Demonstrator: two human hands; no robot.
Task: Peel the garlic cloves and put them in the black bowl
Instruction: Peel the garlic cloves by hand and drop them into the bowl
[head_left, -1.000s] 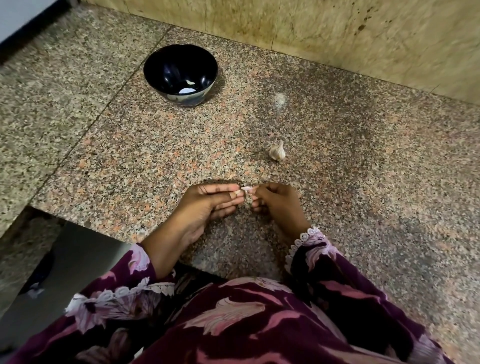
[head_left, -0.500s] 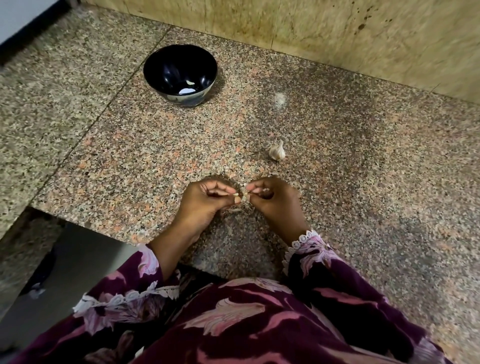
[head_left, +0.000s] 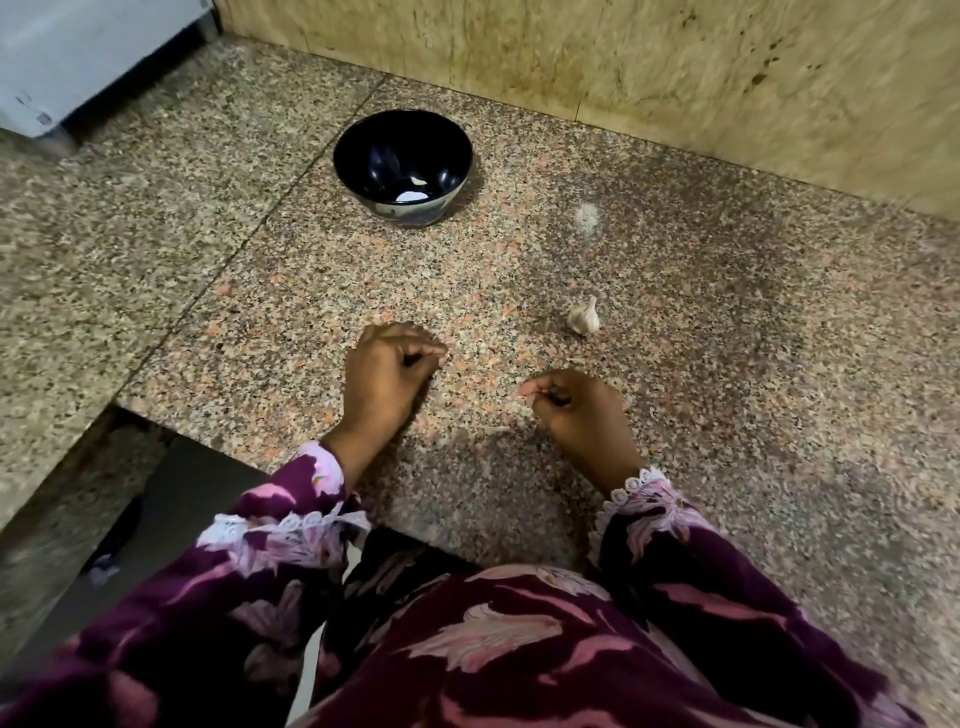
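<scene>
Granite counter (head_left: 727, 415) carries everything, with a tan wall (head_left: 675, 78) along its back edge. Toward that back edge, left of the middle, stands the black bowl (head_left: 363, 135), with a few pale bits lying in its bottom. An unpeeled garlic clove (head_left: 583, 317) lies alone near the middle of the counter, well apart from the bowl. Toward the front edge both hands hang over the stone, apart from each other. On the left hand (head_left: 387, 376) the fingers are curled with the tips pressed together; I cannot tell whether they pinch anything. On the right hand (head_left: 576, 410) the fingers are curled too, pinching something small and pale at the tips; it is too blurred to name. A thin pale scrap (head_left: 496, 430) lies on the counter between the wrists. Purple flowered sleeves (head_left: 675, 545) cover both arms.
</scene>
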